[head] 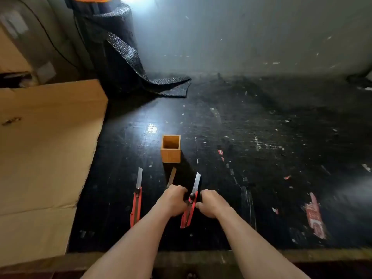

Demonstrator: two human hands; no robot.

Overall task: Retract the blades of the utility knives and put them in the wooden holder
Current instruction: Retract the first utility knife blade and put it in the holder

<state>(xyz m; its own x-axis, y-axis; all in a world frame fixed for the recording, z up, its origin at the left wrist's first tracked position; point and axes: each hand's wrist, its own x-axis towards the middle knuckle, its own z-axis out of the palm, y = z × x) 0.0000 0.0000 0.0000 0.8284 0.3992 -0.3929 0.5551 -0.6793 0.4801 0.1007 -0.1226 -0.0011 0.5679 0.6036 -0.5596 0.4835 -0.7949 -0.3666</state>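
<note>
A square wooden holder (171, 149) stands open and empty-looking on the black worktop. A red utility knife (188, 206) with its blade out is held between both hands just in front of the holder. My left hand (172, 200) grips its left side near the black knob. My right hand (211, 203) pinches its right side. A second red utility knife (136, 200) lies to the left, blade extended toward the holder. The blade of a third knife (171, 177) pokes out from under my left hand; its body is hidden.
A large cardboard sheet (46, 158) covers the left of the black worktop (261, 158). A roll of black textured matting (118, 57) stands at the back left, its loose end trailing onto the top. Red label scraps (314, 216) are stuck at the right.
</note>
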